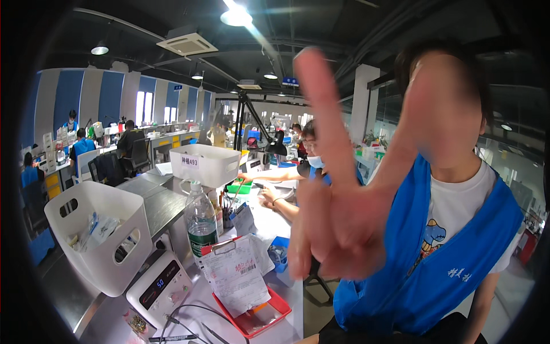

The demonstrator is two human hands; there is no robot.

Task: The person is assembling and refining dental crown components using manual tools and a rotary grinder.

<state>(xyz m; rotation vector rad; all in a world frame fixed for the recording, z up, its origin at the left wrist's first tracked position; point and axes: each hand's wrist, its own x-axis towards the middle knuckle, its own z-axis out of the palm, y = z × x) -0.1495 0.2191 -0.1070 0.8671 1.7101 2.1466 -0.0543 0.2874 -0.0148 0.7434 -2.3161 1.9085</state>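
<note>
Neither my left hand nor my right hand is in view. A co-worker in a blue vest (372,298) over a white T-shirt faces me on the right, very close. That person's raised hand (349,223) fills the middle of the view, slightly blurred, two fingers spread upward in a V and the others folded. It appears to hold nothing. To its left, on the bench, a clipboard (224,247) with printed papers (235,281) leans in a red tray (278,313). A white control unit (160,289) with a lit display and black cables stands at the lower left.
A white bin (94,264) of plastic bags stands on the left ledge; another white bin (206,169) is farther back. Nearby are a clear bottle (200,215), a blue tray (279,255) and a black lamp arm (252,109). Another co-worker (315,166) reaches over the bench beyond.
</note>
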